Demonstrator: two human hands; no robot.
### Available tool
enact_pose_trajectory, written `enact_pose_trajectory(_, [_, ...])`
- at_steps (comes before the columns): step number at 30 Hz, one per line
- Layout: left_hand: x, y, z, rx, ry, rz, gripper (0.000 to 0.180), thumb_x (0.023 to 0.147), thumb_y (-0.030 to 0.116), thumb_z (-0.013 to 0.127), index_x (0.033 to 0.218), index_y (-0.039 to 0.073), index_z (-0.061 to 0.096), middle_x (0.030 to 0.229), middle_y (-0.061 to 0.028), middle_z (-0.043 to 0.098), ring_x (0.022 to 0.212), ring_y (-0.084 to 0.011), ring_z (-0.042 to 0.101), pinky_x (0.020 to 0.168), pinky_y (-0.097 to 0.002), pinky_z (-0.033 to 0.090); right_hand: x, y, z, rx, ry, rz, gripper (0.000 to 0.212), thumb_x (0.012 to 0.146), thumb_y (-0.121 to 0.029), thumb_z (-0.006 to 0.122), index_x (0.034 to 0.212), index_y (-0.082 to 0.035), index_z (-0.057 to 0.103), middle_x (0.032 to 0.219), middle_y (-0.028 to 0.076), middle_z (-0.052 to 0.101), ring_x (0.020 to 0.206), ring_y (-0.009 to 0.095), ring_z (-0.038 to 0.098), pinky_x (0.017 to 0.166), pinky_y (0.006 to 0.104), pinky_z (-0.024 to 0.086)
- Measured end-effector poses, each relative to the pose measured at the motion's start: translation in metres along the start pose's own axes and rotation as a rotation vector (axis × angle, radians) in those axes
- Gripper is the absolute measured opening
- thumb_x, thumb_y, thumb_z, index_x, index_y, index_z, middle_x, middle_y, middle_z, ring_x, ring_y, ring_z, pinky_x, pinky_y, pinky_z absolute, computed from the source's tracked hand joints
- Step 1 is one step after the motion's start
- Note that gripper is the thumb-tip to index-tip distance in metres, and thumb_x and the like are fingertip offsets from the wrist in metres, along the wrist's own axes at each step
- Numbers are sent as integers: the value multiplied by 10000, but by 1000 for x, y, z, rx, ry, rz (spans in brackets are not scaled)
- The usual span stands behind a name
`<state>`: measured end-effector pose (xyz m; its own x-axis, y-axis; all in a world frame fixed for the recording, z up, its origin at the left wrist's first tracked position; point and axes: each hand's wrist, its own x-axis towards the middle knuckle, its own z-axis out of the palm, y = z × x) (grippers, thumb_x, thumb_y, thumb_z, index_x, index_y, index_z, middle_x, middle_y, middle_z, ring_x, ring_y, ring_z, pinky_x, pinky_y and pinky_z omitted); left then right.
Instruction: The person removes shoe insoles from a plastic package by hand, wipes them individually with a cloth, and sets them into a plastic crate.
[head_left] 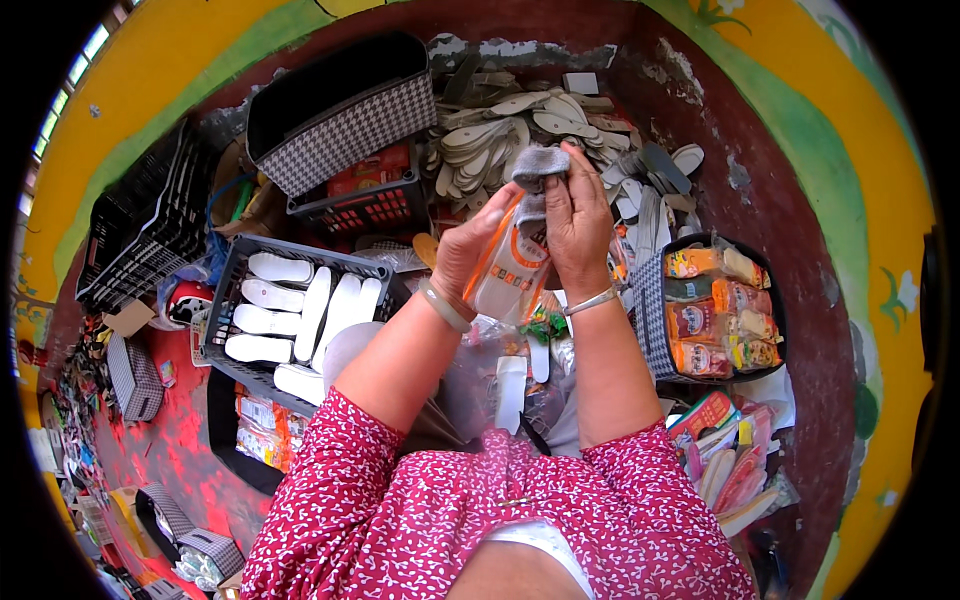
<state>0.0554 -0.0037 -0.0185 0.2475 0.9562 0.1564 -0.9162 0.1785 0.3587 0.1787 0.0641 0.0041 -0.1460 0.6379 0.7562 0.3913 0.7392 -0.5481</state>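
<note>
A: Nearest entry?
B: One red shirt (390,520), white-patterned, short-sleeved, worn by the person.

A: Hands?
B: Left hand (470,245): palm against the side of one clear packet (500,285) with orange print, fingers largely hidden behind it. Right hand (580,220): thumb and fingers closed on one grey fuzzy piece (541,163), at the packet's top end. How far the piece goes in, I cannot tell. One band at each wrist.

A: Position of the packet?
B: Raised between the two hands, tilted, above the lap.

A: Below it?
B: One long white piece (510,385), between the knees.

A: To the left?
B: One dark crate (255,380), holding white insoles (265,321), some laid crosswise, some lengthwise. Just beside it, one black-lined bin (240,465) with orange-and-clear packs.

A: To the right?
B: One houndstooth bin (652,322), holding filled packets (690,322) in rows. Near it, one bundle of mixed insoles (735,465), several pink.

A: Farther off?
B: One loose heap of pale insoles (485,150), beyond the hands. One large houndstooth container (350,130), tilted, above a lower crate with red contents. Stacked black crates (140,230), far left.

A: Last entry?
B: One painted wall (815,200): maroon below, green and yellow above, patches peeling.
</note>
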Motion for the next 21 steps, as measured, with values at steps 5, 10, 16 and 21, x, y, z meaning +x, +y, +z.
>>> enact_pose_trajectory(5, [2,4,15,105,47,-34,641,756,160,635,1320,23,364,1205,-131,523,1087,-271,542,960,-393,419,-9,-6,3,0,-77,-81,372,871,-279,597,1107,9,581,1219,159,550,1160,327,494,1006,437,341])
enact_pose_trajectory(10, [1,1,12,164,-21,-69,745,709,40,641,1373,25,304,1230,-138,506,1117,-268,531,980,-383,404,-9,-5,6,-103,-133,-105,442,875,-371,575,1138,-16,570,1254,178,521,1180,332,478,1015,451,323])
enact_pose_trajectory(16, [-3,-7,8,421,-29,-199,821,671,-69,584,1418,69,273,1221,-119,525,1118,-234,526,973,-349,401,6,12,-13,82,-148,424,326,895,-304,550,966,6,623,899,175,651,819,334,630,733,334,484])
enact_pose_trajectory(21, [-5,-6,12,393,-32,-234,853,590,-106,483,1409,34,288,1188,-147,552,1060,-253,568,934,-347,443,9,29,-29,824,-298,902,195,861,-186,565,778,-20,625,737,17,637,614,79,556,568,217,424])
